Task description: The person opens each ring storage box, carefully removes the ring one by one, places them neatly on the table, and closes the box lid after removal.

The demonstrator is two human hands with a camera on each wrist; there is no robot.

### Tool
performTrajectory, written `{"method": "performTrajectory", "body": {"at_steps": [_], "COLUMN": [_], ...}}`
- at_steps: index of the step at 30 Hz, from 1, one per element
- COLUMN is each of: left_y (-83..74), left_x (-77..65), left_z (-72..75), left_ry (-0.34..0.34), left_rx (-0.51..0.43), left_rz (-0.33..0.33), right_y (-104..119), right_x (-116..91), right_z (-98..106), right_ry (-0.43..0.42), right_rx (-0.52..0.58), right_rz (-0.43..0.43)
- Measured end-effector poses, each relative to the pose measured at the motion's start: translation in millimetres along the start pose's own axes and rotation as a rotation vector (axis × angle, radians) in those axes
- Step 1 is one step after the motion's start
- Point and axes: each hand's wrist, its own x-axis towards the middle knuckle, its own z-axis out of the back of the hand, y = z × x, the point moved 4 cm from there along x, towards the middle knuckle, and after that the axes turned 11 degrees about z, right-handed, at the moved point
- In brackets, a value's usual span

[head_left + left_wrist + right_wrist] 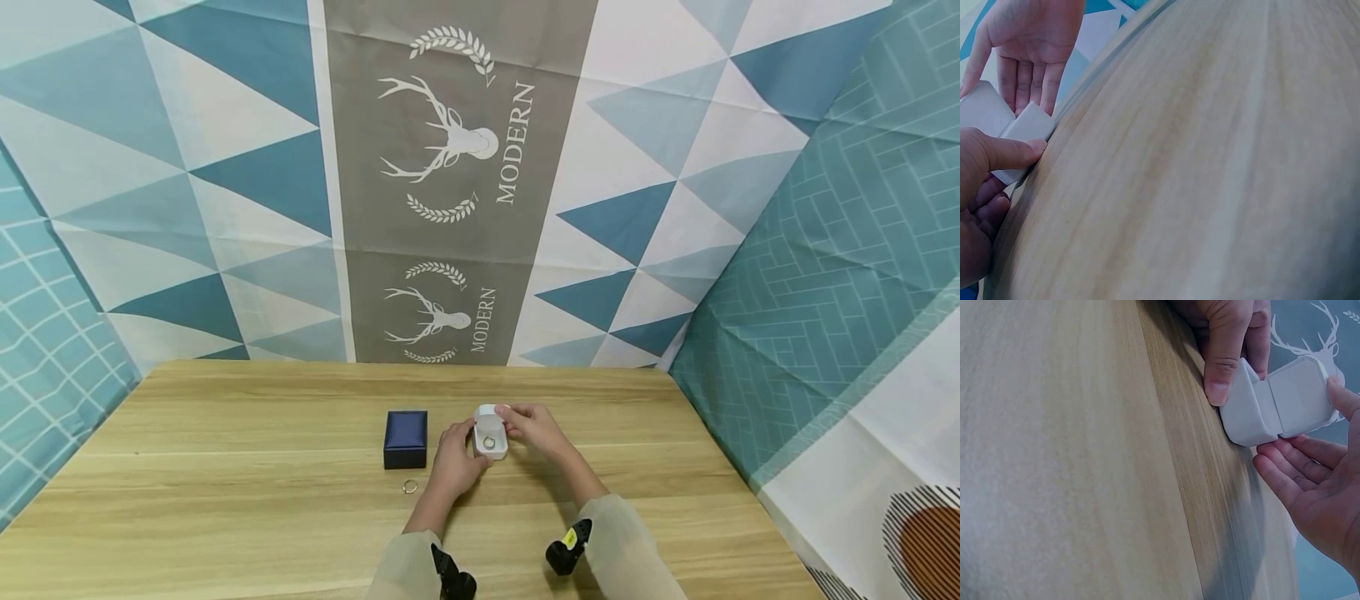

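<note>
A small white ring box [491, 454] stands on the wooden table with its lid [487, 412] raised. Inside its base sits a ring [489, 442]. My left hand [456, 462] grips the base from the left, thumb along the front side. On the right, my right hand [534, 427] holds the raised lid, with the thumb at its upper edge. In the right wrist view, the right fingers [1297, 465] lie below the hinge side of the box. The left wrist view shows the left thumb [1016, 152] pressed on the white base.
A dark blue box [406, 433] with its lid down stands to the left of my left hand. In front of it, a loose ring [409, 481] lies on the table [225, 500]. Patterned cloth [442, 250] hangs behind the table's far edge.
</note>
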Motion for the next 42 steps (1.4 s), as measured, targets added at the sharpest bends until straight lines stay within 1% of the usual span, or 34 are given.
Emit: {"method": "performTrajectory", "body": {"at_steps": [6, 19, 27, 34, 37, 42], "left_y": [-0.4, 1.3, 2.4, 3.0, 3.1, 3.2], "left_x": [0.3, 0.9, 1.0, 1.0, 1.3, 2.3], "left_z": [-0.1, -1.1, -1.7, -2.6, -2.7, -2.1], "left_ry": [-0.003, -0.006, -0.007, -0.004, 0.0, -0.001], "left_rx": [0.001, 0.002, 0.002, 0.008, 0.007, 0.0], "left_rz": [-0.01, -0.013, -0.012, -0.013, -0.01, -0.01], "right_y": [-5.8, -4.4, -7.2, -8.8, -8.8, -9.9], "right_x": [1.4, 0.7, 1.4, 1.4, 1.0, 1.2], "right_z": [0.2, -1.4, -1.3, -0.7, 0.1, 2.3], "right_ry": [-0.026, -0.046, -0.063, -0.068, -0.075, -0.09], "right_rx": [-0.01, -0.016, 0.016, 0.012, 0.023, 0.034], "right_rz": [-0.007, 0.032, 0.046, 0.076, 0.074, 0.098]}}
